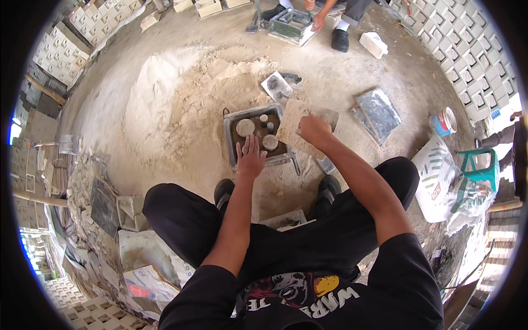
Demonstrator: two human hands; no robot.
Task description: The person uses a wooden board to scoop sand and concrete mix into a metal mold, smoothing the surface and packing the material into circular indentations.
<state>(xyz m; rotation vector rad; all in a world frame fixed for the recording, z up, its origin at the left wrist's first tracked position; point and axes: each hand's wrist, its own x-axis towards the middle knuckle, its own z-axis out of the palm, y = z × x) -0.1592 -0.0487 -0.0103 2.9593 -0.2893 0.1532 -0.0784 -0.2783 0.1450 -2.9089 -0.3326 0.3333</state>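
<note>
Between my feet stands a square metal mould box (229,144) with grey-brown material inside. Round light discs stand in it, a larger disc (245,128) at the far left and another disc (270,142) nearer me, with smaller round pieces beside them. My left hand (251,158) lies palm down with fingers stretched over the box's near side, its fingertips close to the discs. To the right of the box my right hand (315,130) is closed in a fist over a flat, sand-covered board (294,125). What its fingers grip is hidden.
A sand heap (165,93) spreads beyond the box. Dark metal plates (379,113) lie to the right, near a paint bucket (443,121), a green plastic stool (478,165) and sacks (432,179). At the far side another person's hand (319,22) works at a second mould (291,26).
</note>
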